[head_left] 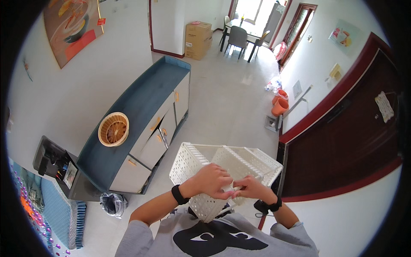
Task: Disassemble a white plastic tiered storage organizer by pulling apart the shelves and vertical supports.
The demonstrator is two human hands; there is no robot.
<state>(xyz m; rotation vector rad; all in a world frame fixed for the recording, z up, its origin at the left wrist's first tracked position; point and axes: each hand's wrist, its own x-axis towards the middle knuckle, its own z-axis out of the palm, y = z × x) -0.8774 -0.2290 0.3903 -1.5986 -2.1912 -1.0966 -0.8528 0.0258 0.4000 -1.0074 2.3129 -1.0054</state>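
Note:
In front of my body stands a white plastic rack (188, 165) with perforated panels and slatted tiers, tilted in view. My left hand (212, 180) is closed over its near upper part, the fingers curled inward. Close beside it, my right hand (255, 188) is closed with thumb and fingers pinching a white edge or bar of the rack. A small white piece (227, 188) shows between the two hands; whether it belongs to the rack I cannot tell. Both wrists wear black bands. The fingers partly hide the spot where the hands meet.
To the left runs a low cabinet (143, 96) with a blue top, holding a wicker basket (114, 129). A lined trash bin (113, 204) stands at its near end. On the right are a dark door (342, 145) and orange pots (280, 106). Cardboard boxes (197, 40) stand farther back.

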